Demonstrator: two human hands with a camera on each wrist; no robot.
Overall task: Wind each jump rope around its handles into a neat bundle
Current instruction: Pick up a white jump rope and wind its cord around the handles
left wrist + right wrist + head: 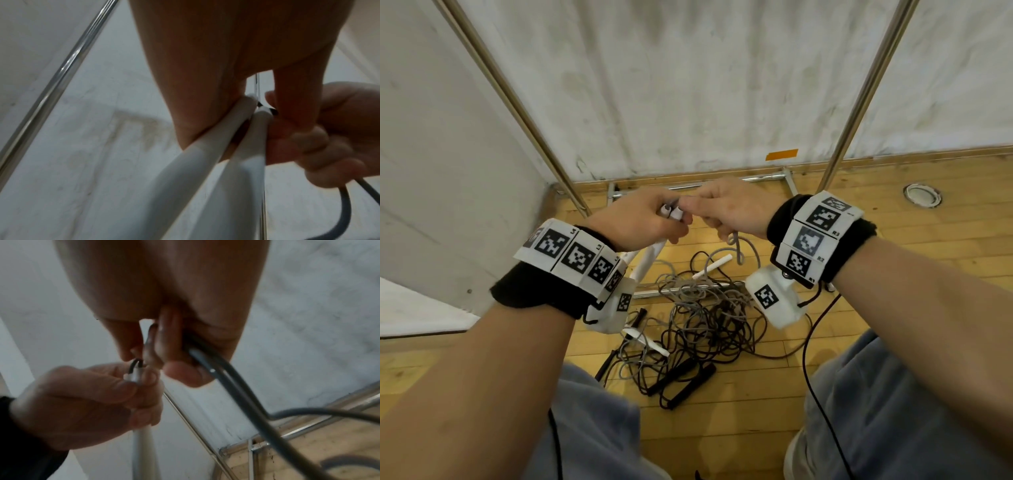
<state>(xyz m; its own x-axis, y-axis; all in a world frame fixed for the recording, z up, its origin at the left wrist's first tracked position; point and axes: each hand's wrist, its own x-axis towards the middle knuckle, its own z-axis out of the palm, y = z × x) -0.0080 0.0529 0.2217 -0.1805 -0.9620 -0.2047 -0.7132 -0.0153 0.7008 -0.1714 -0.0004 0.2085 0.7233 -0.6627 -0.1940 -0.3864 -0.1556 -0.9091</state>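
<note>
My left hand [640, 219] grips two white handles [650, 257] side by side, their top ends showing at my thumb. In the left wrist view the white handles [216, 154] run down from my palm. My right hand [726, 209] meets the left at the handle tops and pinches the grey rope [736, 246], which hangs in a loop below it. In the right wrist view the grey rope [236, 389] passes through my curled fingers [183, 374] and the rope's end enters a handle top [134, 373]. Below lies a tangled pile of ropes [705, 315].
The pile on the wooden floor [893, 274] holds grey and dark ropes, loose white handles [712, 267] and black handles [681, 380]. A metal rack's legs [859, 96] and base bar stand against the white wall. My knees [893, 394] frame the pile.
</note>
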